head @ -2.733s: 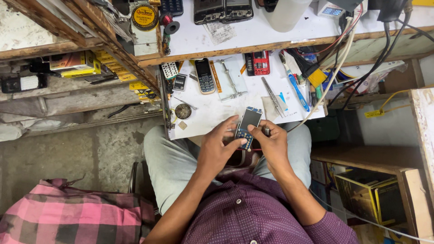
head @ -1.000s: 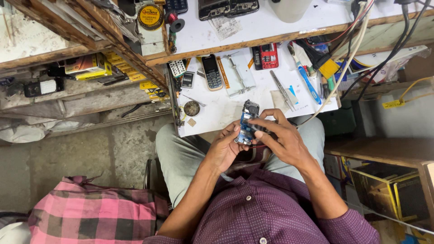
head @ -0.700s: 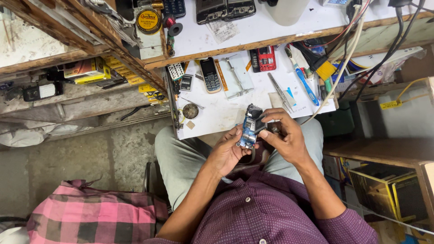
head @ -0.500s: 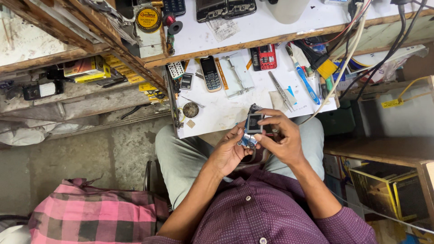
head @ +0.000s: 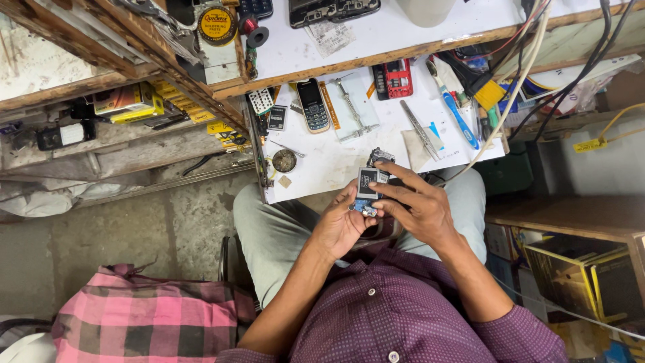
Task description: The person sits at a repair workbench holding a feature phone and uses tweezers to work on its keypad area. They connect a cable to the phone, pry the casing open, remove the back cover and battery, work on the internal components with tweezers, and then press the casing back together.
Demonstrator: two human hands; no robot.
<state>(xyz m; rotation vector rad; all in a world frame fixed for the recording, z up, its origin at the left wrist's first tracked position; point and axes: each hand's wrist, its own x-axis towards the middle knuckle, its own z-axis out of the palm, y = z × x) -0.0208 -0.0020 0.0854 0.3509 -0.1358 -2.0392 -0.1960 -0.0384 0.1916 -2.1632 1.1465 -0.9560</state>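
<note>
A small opened mobile phone (head: pixel 368 189), its circuit board and little screen showing, is held over my lap at the near edge of the white work board (head: pixel 322 161). My left hand (head: pixel 341 225) grips its lower end from the left. My right hand (head: pixel 416 208) holds its upper part from the right, fingers curled over the top edge. Both forearms in purple sleeves reach up from the bottom of the view.
On the board lie a black keypad phone (head: pixel 313 105), a red phone body (head: pixel 396 78), tweezers (head: pixel 420 130), a blue toothbrush (head: pixel 458 119), a metal clamp frame (head: pixel 349 107) and a small round tin (head: pixel 283 160). Cables hang at the right. A pink checked cloth (head: pixel 134 323) lies at lower left.
The phone has been turned in my hands from edge-on to screen side up and brought slightly lower. My right-hand fingers have shifted over its top.
</note>
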